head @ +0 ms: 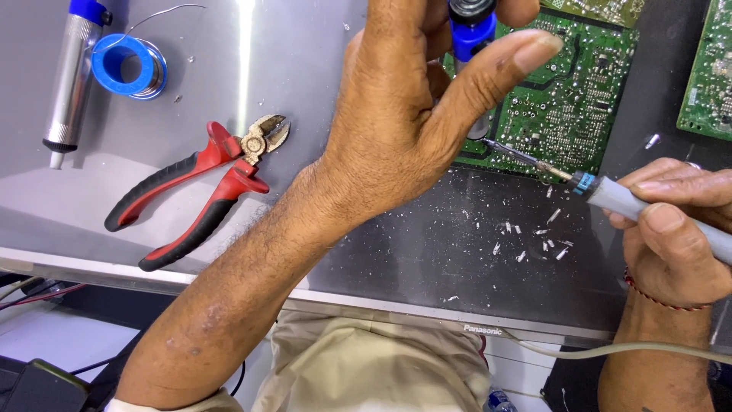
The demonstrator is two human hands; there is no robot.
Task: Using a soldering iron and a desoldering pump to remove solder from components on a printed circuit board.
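Note:
My left hand (412, 114) is closed around a blue and silver desoldering pump (471, 30), held upright with its nozzle down on a green circuit board (572, 99). My right hand (675, 229) grips a grey-handled soldering iron (610, 191). The iron's thin metal tip reaches left to the board's lower edge, right beside the pump's nozzle. Several small metal clippings (534, 240) lie on the dark surface below the board.
Red-handled cutting pliers (198, 191) lie on the grey metal bench at left. A second silver and blue desoldering pump (72, 76) and a blue spool of solder wire (130, 65) sit at the far left. Another green board (705, 69) is at the right edge.

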